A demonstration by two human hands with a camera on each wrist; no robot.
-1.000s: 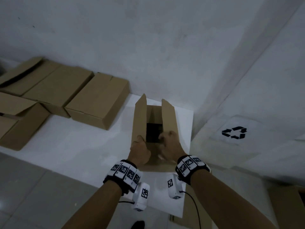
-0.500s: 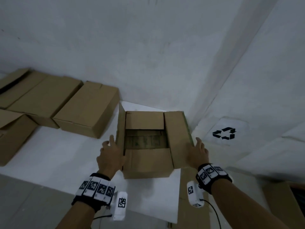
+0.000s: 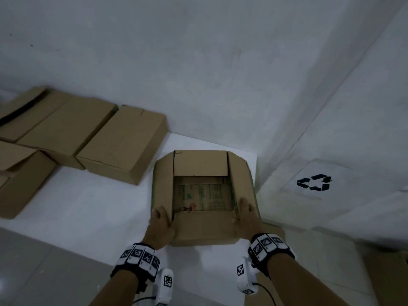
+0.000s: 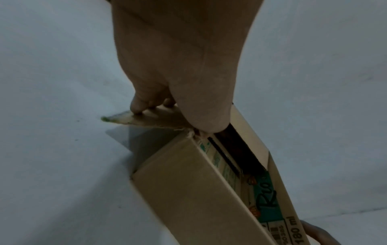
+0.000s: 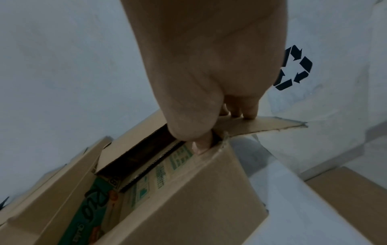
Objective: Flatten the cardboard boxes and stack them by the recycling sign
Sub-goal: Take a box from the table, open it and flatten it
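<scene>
An open cardboard box (image 3: 199, 228) stands on a white sheet (image 3: 88, 208), its four top flaps folded outward and printed green panels showing inside. My left hand (image 3: 160, 217) presses on the left flap (image 4: 146, 119) near the front corner, fingers flat on it and the thumb dipping into the corner gap. On the right flap (image 5: 272, 124), my right hand (image 3: 246, 212) presses in the same way, its thumb tip inside the box corner. The black recycling sign (image 3: 313, 183) is on a white sheet to the right of the box.
Two closed cardboard boxes (image 3: 123, 144) (image 3: 66, 127) lie along the wall at the left, and a part-open one (image 3: 19, 180) sits nearer me. Brown cardboard (image 3: 386, 272) lies on the floor at the lower right. A wall corner rises just behind the box.
The box's long flaps went from upright to folded outward. My hands left the outer sides and now press the left and right flaps near the front corners.
</scene>
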